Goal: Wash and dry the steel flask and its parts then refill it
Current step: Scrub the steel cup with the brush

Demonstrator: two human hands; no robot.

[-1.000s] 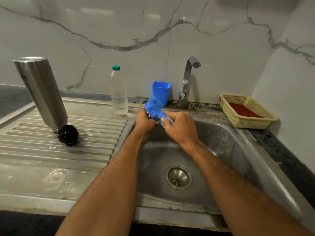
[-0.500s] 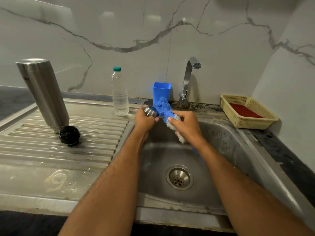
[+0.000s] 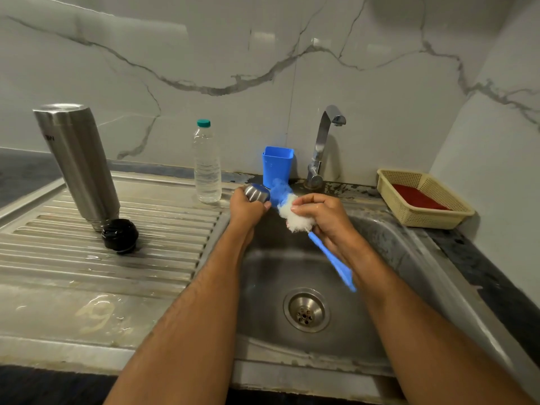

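Observation:
The steel flask body [image 3: 77,165] stands upside down on the ribbed drainboard [image 3: 87,252], with its black stopper [image 3: 119,235] lying at its base. My left hand [image 3: 247,207] grips the small steel cup lid [image 3: 257,192] over the sink's back left corner. My right hand [image 3: 324,219] holds a bottle brush [image 3: 287,204] with blue and white bristles; its blue handle runs down under my wrist. The bristle tip sits against the lid's mouth.
A steel sink basin [image 3: 380,258] with a drain [image 3: 305,310] lies below my hands. A tap [image 3: 323,144], a blue plastic cup [image 3: 277,163] and a clear water bottle [image 3: 207,166] stand at the back. A beige basket [image 3: 420,200] holding something red sits to the right.
The brush has slid back out of the lid toward the right, showing its white bristles and blue handle. The steel lid has come into view in my left hand.

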